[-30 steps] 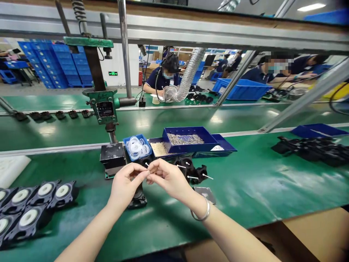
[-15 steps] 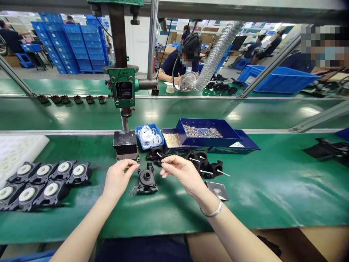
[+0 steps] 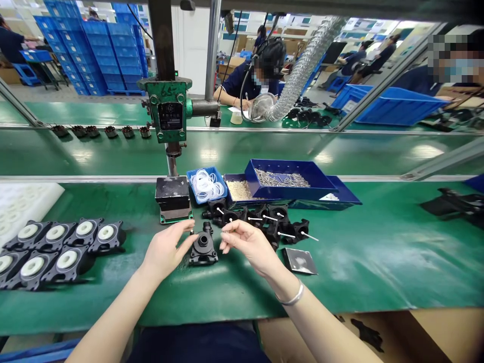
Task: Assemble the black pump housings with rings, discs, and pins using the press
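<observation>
A black plastic housing [image 3: 203,248] with a round socket stands on the green bench between my hands. My left hand [image 3: 166,249] is just left of it, fingers stretched toward its side and holding nothing I can make out. On the housing's right, my right hand [image 3: 247,244] hovers with thumb and forefinger pinched on a thin white pin, and a silver bangle circles that wrist. Behind the hands lies a heap of black housings [image 3: 264,222] with white pins sticking out.
A green press [image 3: 169,108] with a black block [image 3: 173,194] stands behind the hands. Blue trays hold white rings [image 3: 206,184], pale small parts [image 3: 238,190] and metal pins [image 3: 283,179]. Black assemblies with white discs [image 3: 56,247] lie left. A metal plate [image 3: 300,261] lies right. Co-workers sit across the belt.
My hands, joined above the bench a second ago, have parted and dropped to either side of the black housing. The left fingers have opened. The camera tilted down and moved closer.
</observation>
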{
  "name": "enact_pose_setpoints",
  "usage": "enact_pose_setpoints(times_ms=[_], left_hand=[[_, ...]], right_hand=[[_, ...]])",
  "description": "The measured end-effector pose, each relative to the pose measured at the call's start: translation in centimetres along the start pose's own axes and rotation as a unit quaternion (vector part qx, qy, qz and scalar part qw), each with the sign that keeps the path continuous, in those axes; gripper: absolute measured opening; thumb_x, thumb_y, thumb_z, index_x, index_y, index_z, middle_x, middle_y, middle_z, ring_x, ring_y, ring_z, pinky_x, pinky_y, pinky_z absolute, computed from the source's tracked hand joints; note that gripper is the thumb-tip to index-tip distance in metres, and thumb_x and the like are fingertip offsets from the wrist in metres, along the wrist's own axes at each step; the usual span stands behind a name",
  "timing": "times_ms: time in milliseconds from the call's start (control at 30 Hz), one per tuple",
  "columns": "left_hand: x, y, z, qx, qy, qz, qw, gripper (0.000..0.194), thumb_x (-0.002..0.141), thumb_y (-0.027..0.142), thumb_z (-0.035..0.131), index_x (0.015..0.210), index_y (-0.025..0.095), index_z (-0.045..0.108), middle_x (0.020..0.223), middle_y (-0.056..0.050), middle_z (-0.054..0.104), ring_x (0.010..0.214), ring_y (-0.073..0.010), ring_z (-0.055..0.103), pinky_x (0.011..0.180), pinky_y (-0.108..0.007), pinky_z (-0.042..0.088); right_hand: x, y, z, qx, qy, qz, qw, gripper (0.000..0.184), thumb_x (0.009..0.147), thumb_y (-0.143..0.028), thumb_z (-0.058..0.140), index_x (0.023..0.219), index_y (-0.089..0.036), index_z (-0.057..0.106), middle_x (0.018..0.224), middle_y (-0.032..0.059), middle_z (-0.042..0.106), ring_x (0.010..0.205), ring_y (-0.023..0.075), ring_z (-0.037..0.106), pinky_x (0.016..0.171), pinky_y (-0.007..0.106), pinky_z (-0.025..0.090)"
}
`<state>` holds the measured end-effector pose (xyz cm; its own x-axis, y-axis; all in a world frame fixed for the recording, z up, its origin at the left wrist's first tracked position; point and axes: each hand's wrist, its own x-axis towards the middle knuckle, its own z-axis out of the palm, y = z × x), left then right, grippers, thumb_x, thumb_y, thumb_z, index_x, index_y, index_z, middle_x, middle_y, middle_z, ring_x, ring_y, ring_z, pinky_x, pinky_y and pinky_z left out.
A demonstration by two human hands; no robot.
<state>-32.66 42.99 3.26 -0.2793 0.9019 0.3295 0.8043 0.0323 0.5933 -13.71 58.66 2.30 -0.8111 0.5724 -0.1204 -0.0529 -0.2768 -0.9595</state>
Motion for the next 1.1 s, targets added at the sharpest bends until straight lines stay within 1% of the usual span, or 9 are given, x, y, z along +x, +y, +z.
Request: enact_pose_setpoints(times_ms=[100, 167, 467, 600, 667, 767, 867, 967, 1100], left_hand=[[-0.9, -0.2, 0.0, -0.061, -0.065, -0.048, 0.995, 0.091, 0.080, 0.047, 0.079, 0.153, 0.027, 0.029, 0.139, -0.015, 0.061, 0.123, -0.0295, 0.064, 0.104, -0.048, 0.054], [-1.3, -0.4, 0.2, -0.065, -0.101, -0.053, 0.991, 0.103, 0.073, 0.047, 0.084, 0.155, 0.030, 0.025, 0.143, -0.014, 0.056, 0.126, -0.0313, 0.062, 0.105, -0.051, 0.053], [-2.0, -1.4, 1.0, -0.040, -0.104, -0.040, 0.993, 0.095, 0.075, 0.048, 0.083, 0.153, 0.031, 0.031, 0.143, -0.011, 0.057, 0.118, -0.0295, 0.067, 0.100, -0.046, 0.057], [-1.9, -1.3, 0.8, -0.061, -0.107, -0.019, 0.992, 0.094, 0.075, 0.051, 0.082, 0.152, 0.029, 0.032, 0.150, -0.013, 0.050, 0.132, -0.0316, 0.056, 0.110, -0.050, 0.049], [-1.5, -1.0, 0.6, -0.084, -0.091, -0.022, 0.992, 0.072, 0.085, 0.050, 0.072, 0.146, 0.027, 0.042, 0.148, -0.013, 0.051, 0.135, -0.0297, 0.052, 0.111, -0.048, 0.048], [-0.4, -0.6, 0.5, -0.099, -0.056, -0.044, 0.993, 0.029, 0.101, 0.040, 0.049, 0.121, 0.024, 0.063, 0.125, -0.010, 0.067, 0.121, -0.0234, 0.061, 0.104, -0.041, 0.052], [0.6, -0.5, 0.5, -0.095, -0.037, -0.040, 0.994, 0.026, 0.102, 0.035, 0.046, 0.104, 0.023, 0.069, 0.106, -0.007, 0.073, 0.103, -0.0207, 0.067, 0.096, -0.037, 0.054], [1.1, -0.6, 0.6, -0.092, -0.030, -0.029, 0.995, 0.026, 0.101, 0.034, 0.048, 0.100, 0.023, 0.072, 0.104, -0.006, 0.074, 0.100, -0.0207, 0.068, 0.094, -0.037, 0.055], [0.6, -1.0, 0.8, -0.133, -0.036, -0.071, 0.988, 0.025, 0.099, 0.035, 0.053, 0.115, 0.024, 0.069, 0.110, -0.006, 0.073, 0.103, -0.0200, 0.069, 0.095, -0.036, 0.057]], right_hand=[[-0.1, 0.3, -0.1, 0.001, -0.004, 0.006, 1.000, 0.034, 0.077, -0.044, 0.083, 0.093, -0.019, 0.067, 0.068, 0.0018, 0.073, 0.059, 0.0157, 0.069, 0.063, 0.030, 0.058], [-0.2, 0.5, -0.1, 0.002, -0.006, 0.010, 1.000, 0.034, 0.077, -0.044, 0.083, 0.093, -0.018, 0.067, 0.068, 0.0018, 0.073, 0.059, 0.0156, 0.068, 0.063, 0.030, 0.057], [-0.6, 1.6, 0.0, 0.010, -0.006, 0.031, 0.999, 0.035, 0.076, -0.044, 0.084, 0.092, -0.019, 0.068, 0.067, 0.0018, 0.072, 0.059, 0.0160, 0.068, 0.062, 0.030, 0.057], [-0.7, 2.0, -0.1, 0.014, -0.006, 0.038, 0.999, 0.035, 0.075, -0.045, 0.084, 0.092, -0.019, 0.068, 0.067, 0.0015, 0.072, 0.059, 0.0160, 0.068, 0.062, 0.031, 0.057], [-0.7, 2.1, -0.1, 0.013, -0.004, 0.041, 0.999, 0.035, 0.075, -0.045, 0.084, 0.092, -0.019, 0.067, 0.067, 0.0016, 0.072, 0.059, 0.0159, 0.068, 0.062, 0.031, 0.057], [-0.7, 2.3, -0.1, 0.018, 0.001, 0.045, 0.999, 0.035, 0.075, -0.044, 0.084, 0.091, -0.019, 0.067, 0.066, 0.0015, 0.072, 0.059, 0.0157, 0.068, 0.061, 0.030, 0.057], [-0.7, 2.5, -0.1, 0.028, 0.005, 0.043, 0.999, 0.035, 0.075, -0.044, 0.085, 0.091, -0.019, 0.067, 0.066, 0.0013, 0.072, 0.059, 0.0152, 0.068, 0.061, 0.029, 0.057], [-0.9, 2.6, -0.2, 0.035, 0.004, 0.046, 0.998, 0.035, 0.075, -0.044, 0.085, 0.091, -0.019, 0.067, 0.066, 0.0014, 0.072, 0.059, 0.0150, 0.068, 0.061, 0.028, 0.057], [-1.3, 3.0, -0.4, 0.050, -0.021, 0.058, 0.997, 0.032, 0.077, -0.041, 0.084, 0.092, -0.019, 0.066, 0.066, 0.0024, 0.074, 0.056, 0.0151, 0.068, 0.060, 0.028, 0.056]])
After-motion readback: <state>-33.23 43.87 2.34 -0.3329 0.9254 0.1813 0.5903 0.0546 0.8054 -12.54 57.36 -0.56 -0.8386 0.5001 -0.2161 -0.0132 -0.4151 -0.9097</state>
